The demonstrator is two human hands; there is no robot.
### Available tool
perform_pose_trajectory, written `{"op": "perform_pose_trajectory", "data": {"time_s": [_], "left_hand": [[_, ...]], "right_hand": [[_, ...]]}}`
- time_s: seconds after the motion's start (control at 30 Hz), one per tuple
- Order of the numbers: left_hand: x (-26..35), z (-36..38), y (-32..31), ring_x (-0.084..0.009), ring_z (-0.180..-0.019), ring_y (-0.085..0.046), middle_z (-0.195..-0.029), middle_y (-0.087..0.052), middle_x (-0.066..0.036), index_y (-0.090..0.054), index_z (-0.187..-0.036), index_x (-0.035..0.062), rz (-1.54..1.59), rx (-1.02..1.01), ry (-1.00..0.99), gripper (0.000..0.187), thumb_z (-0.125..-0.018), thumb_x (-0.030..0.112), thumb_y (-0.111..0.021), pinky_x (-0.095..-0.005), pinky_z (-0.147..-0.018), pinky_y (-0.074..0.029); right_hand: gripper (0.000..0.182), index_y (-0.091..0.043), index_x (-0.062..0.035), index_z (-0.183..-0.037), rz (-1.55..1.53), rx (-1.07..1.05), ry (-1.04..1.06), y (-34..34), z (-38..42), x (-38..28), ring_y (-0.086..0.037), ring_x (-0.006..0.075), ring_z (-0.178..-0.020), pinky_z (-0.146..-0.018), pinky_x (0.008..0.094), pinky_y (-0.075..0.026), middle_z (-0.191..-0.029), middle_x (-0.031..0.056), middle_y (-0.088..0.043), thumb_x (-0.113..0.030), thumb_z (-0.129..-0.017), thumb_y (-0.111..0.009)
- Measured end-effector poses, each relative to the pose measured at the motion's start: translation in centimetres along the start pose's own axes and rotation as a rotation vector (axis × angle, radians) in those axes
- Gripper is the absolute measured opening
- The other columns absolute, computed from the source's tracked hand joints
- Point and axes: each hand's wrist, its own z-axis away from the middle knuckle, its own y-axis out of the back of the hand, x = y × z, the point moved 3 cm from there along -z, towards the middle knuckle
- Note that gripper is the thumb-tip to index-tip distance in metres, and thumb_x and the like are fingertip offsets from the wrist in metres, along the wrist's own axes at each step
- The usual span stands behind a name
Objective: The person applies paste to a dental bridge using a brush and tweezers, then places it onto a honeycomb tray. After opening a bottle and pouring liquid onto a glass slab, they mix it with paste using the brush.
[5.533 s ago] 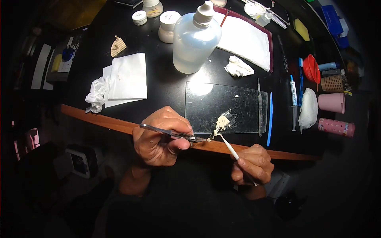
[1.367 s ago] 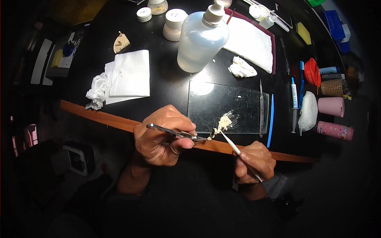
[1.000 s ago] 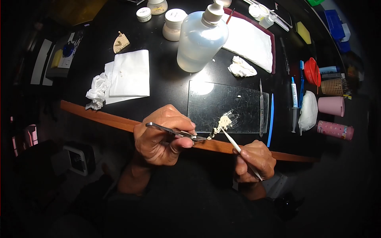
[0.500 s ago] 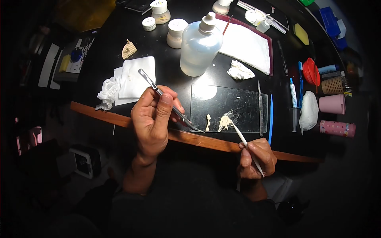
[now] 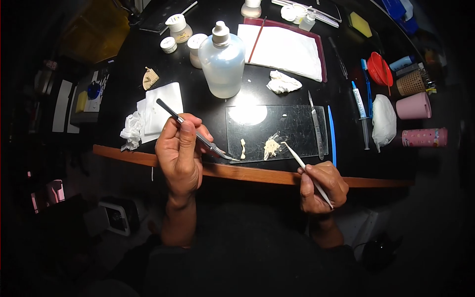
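Observation:
Bent-tip metal tweezers [image 5: 205, 141] are held between the thumb and fingers of my left hand [image 5: 179, 156]. Their tip hovers by the lower left corner of a glass slab [image 5: 299, 131], just below a small cream-coloured piece [image 5: 243, 149]. My right hand [image 5: 324, 185] grips a slim white tool [image 5: 298, 157] like a pencil. Its small hooked tip is just right of a smeared lump of cream paste [image 5: 270, 148] on the slab. A scalpel-like metal tool [image 5: 316, 126] lies along the slab's right side, and a blue stick [image 5: 332, 136] beside that.
Behind the slab stands a large clear bottle [image 5: 222, 67], near small jars [image 5: 178, 29]. White tissue [image 5: 166, 106] lies left, a crumpled tissue [image 5: 283, 82] behind the slab. A syringe [image 5: 362, 114], red bowl [image 5: 380, 69] and pink cup [image 5: 413, 106] are right. The wooden table edge [image 5: 242, 173] runs in front.
The whole view has shifted, with most table things now further left. The white tool's tip has moved from the paste's right edge to slightly off it. Both hands keep their tools.

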Motion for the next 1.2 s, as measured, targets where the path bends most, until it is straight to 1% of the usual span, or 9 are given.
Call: {"op": "perform_pose_trajectory", "data": {"time_s": [0.1, 0.2, 0.23, 0.27, 0.33, 0.43, 0.53, 0.57, 1.2], "left_hand": [[-0.2, -0.1, 0.7, -0.0093, -0.071, -0.06, -0.086, -0.067, -0.01, -0.061, -0.117, -0.0005, -0.019, -0.01, 0.018, 0.026, -0.116, 0.025, -0.054, -0.0223, -0.063, -0.051], [0.6, 0.1, 0.3, -0.0116, -0.072, -0.064, -0.089, -0.065, -0.01, -0.058, -0.12, 0.0014, 0.214, 0.018, 0.061, 0.028, -0.117, 0.028, -0.05, -0.0276, -0.063, -0.061], [0.2, 0.1, 1.1, -0.0136, -0.074, -0.067, -0.091, -0.063, -0.009, -0.056, -0.121, 0.0027, 0.324, 0.015, 0.08, 0.03, -0.118, 0.03, -0.046, -0.0327, -0.063, -0.067], [0.0, 0.4, 1.4, -0.0129, -0.076, -0.065, -0.091, -0.063, -0.008, -0.056, -0.121, 0.0032, 0.437, 0.035, 0.107, 0.031, -0.118, 0.033, -0.047, -0.0294, -0.063, -0.065], [0.3, 0.8, 1.1, -0.0118, -0.08, -0.064, -0.092, -0.063, -0.008, -0.056, -0.119, 0.0044, 0.656, 0.06, 0.156, 0.032, -0.117, 0.035, -0.048, -0.0263, -0.066, -0.066], [0.5, 1.0, 0.7, -0.0106, -0.084, -0.06, -0.095, -0.062, -0.007, -0.057, -0.116, 0.0053, 0.79, 0.034, 0.222, 0.032, -0.116, 0.036, -0.051, -0.0232, -0.072, -0.068], [0.7, 1.2, -0.1, -0.0095, -0.082, -0.049, -0.093, -0.051, -0.004, -0.054, -0.118, 0.0035, 0.874, 0.084, 0.271, 0.031, -0.115, 0.035, -0.054, -0.0201, -0.074, -0.066], [0.6, 1.3, -0.1, -0.0103, -0.083, -0.049, -0.094, -0.052, -0.004, -0.054, -0.117, 0.0031, 0.9, 0.068, 0.275, 0.031, -0.115, 0.034, -0.055, -0.0213, -0.076, -0.067], [0.1, 2.3, -1.7, -0.0084, -0.082, -0.049, -0.095, -0.052, -0.003, -0.054, -0.116, 0.003, 0.83, 0.11, 0.269, 0.03, -0.114, 0.033, -0.056, -0.0202, -0.077, -0.068]], "right_hand": [[0.023, -0.075, 0.003, -0.104, 0.027, 0.007, 0.023, -0.3, 0.0, 0.1, -0.073, 0.021, -0.07, -0.064, 0.0307, -0.057, -0.083, 0.011, -0.076, 0.012, -0.083, -0.073], [0.023, -0.075, 0.0033, -0.103, 0.028, 0.029, 0.063, -0.6, -0.3, -0.1, -0.073, 0.0222, -0.07, -0.064, 0.0318, -0.057, -0.084, 0.0116, -0.076, 0.011, -0.082, -0.074], [0.022, -0.075, 0.0034, -0.103, 0.029, 0.025, 0.061, -0.6, -0.4, -0.1, -0.073, 0.0226, -0.069, -0.063, 0.0323, -0.057, -0.084, 0.0117, -0.076, 0.011, -0.082, -0.074], [0.022, -0.074, 0.0034, -0.103, 0.023, 0.024, 0.063, -0.6, -0.4, -0.2, -0.073, 0.0231, -0.069, -0.063, 0.0328, -0.057, -0.083, 0.0119, -0.075, 0.011, -0.082, -0.073], [0.022, -0.074, 0.0032, -0.103, 0.017, 0.027, 0.053, -0.5, -0.3, -0.2, -0.072, 0.0235, -0.068, -0.062, 0.0332, -0.056, -0.082, 0.0119, -0.074, 0.011, -0.083, -0.072], [0.02, -0.073, 0.0026, -0.104, 0.019, 0.032, 0.054, -0.3, 0.1, 0.1, -0.07, 0.0222, -0.066, -0.061, 0.0326, -0.055, -0.082, 0.0111, -0.074, 0.008, -0.084, -0.072], [0.021, -0.074, 0.0023, -0.105, 0.014, 0.041, 0.053, -0.1, 0.3, 0.2, -0.07, 0.0215, -0.067, -0.06, 0.0321, -0.055, -0.082, 0.0107, -0.074, 0.008, -0.085, -0.072], [0.021, -0.074, 0.0021, -0.105, 0.009, 0.044, 0.05, -0.1, 0.4, 0.2, -0.07, 0.0213, -0.067, -0.06, 0.0318, -0.055, -0.083, 0.0107, -0.074, 0.007, -0.085, -0.072], [0.019, -0.074, 0.0025, -0.104, -0.009, 0.058, 0.047, 0.3, 0.7, 0.3, -0.071, 0.0218, -0.067, -0.06, 0.0322, -0.056, -0.083, 0.011, -0.074, 0.007, -0.086, -0.073]]}}
